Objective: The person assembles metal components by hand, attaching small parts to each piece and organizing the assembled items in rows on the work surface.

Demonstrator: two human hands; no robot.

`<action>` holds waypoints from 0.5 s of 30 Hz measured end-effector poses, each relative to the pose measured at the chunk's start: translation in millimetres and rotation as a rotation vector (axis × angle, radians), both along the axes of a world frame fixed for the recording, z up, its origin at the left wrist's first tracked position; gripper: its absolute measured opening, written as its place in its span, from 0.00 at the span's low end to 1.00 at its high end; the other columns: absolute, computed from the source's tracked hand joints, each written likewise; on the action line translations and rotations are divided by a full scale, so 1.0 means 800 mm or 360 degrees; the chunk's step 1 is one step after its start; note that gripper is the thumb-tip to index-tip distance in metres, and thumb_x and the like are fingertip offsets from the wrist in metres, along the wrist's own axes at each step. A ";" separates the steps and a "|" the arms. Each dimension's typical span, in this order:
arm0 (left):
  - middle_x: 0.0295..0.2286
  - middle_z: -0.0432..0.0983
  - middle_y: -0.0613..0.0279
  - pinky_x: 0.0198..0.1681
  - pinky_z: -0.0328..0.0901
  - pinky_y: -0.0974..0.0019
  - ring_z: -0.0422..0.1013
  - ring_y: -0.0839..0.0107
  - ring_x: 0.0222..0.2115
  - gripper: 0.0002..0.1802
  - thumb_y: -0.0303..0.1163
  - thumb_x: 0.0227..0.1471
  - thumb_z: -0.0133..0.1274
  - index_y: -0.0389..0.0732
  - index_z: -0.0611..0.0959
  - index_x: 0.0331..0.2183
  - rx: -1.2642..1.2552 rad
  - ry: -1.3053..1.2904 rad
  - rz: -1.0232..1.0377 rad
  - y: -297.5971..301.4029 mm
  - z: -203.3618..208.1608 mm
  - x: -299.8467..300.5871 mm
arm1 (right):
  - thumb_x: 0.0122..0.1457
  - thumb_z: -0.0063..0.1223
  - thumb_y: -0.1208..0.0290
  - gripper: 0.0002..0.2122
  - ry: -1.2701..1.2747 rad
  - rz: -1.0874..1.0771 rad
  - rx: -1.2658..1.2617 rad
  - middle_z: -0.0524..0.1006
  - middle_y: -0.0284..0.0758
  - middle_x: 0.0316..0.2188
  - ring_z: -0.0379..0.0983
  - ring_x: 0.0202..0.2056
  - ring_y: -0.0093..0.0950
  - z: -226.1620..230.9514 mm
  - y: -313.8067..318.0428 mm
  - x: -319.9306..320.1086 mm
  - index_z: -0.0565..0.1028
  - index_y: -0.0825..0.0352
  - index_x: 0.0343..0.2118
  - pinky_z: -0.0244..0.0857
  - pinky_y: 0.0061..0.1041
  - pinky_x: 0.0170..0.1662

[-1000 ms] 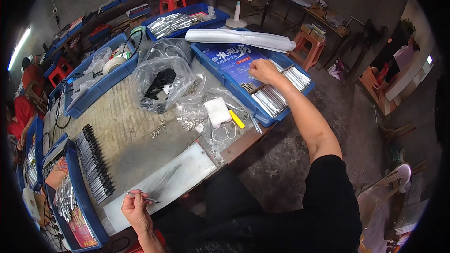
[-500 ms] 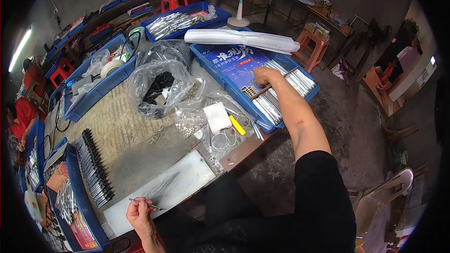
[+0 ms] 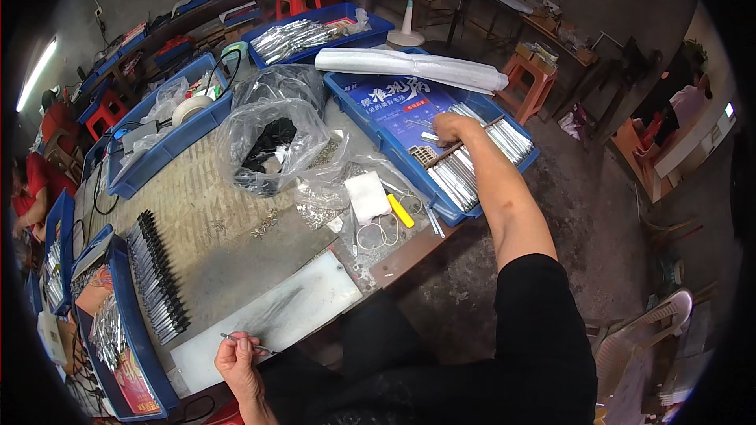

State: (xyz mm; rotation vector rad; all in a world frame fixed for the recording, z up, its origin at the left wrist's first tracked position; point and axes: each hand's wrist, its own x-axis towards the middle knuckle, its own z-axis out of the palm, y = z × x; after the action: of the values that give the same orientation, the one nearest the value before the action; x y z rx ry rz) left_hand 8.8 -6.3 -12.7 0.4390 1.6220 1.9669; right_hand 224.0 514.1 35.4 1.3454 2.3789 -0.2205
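My left hand point(image 3: 239, 362) pinches a slim grey metal rod point(image 3: 250, 344) with a dark end, above the lower part of a smudged white board point(image 3: 272, 319). Far to the right, my right hand point(image 3: 455, 127) reaches into a blue tray point(image 3: 376, 132), its fingers closed around a silver metal rod point(image 3: 430, 137) that sticks out to the left. Rows of silver rods point(image 3: 449, 181) fill the tray's near part, with a brown divider strip point(image 3: 465, 142) across them. A blue printed sheet point(image 3: 386, 114) lines its far part.
A white roll point(image 3: 409, 68) lies across the tray's far side. Mid-table are an open plastic bag point(image 3: 272, 145) with black parts, a yellow-handled tool point(image 3: 401, 211) and a white pad point(image 3: 367, 197). Black-ended silver rods point(image 3: 153, 279) line the left beside another blue bin point(image 3: 142, 330). Someone in red point(image 3: 35, 197) sits far left.
My right hand has lifted and shifted slightly right, and a silver rod now shows at its fingers. My left hand stays nearly in place with its rod.
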 end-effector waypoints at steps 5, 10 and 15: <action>0.22 0.72 0.60 0.22 0.66 0.75 0.68 0.76 0.20 0.06 0.28 0.50 0.51 0.35 0.75 0.27 -0.0016 -0.0022 0.0003 0.002 -0.003 0.002 | 0.42 0.57 0.72 0.14 0.0151 0.0032 0.0103 0.75 0.46 0.35 0.72 0.40 0.38 -0.010 0.002 -0.001 0.76 0.72 0.33 0.67 0.31 0.39; 0.22 0.72 0.60 0.22 0.66 0.75 0.68 0.76 0.20 0.06 0.28 0.49 0.51 0.35 0.75 0.27 -0.0033 -0.0038 -0.0009 0.007 0.001 0.005 | 0.44 0.55 0.69 0.11 0.0346 0.0036 0.0243 0.75 0.46 0.32 0.72 0.38 0.39 -0.003 -0.001 -0.002 0.77 0.66 0.32 0.65 0.33 0.40; 0.24 0.72 0.60 0.22 0.66 0.75 0.69 0.76 0.22 0.06 0.28 0.50 0.51 0.35 0.75 0.28 0.0008 -0.0041 -0.0051 0.003 -0.004 0.002 | 0.46 0.54 0.67 0.09 0.0931 0.0013 0.0389 0.76 0.44 0.27 0.72 0.31 0.38 0.029 -0.024 -0.006 0.77 0.67 0.28 0.64 0.33 0.36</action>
State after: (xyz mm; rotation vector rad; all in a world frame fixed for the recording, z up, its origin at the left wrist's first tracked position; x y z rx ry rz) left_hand 10.3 -3.6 -16.2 0.4368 1.5852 1.9456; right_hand 219.2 494.8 58.9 1.5417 2.9718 -0.3735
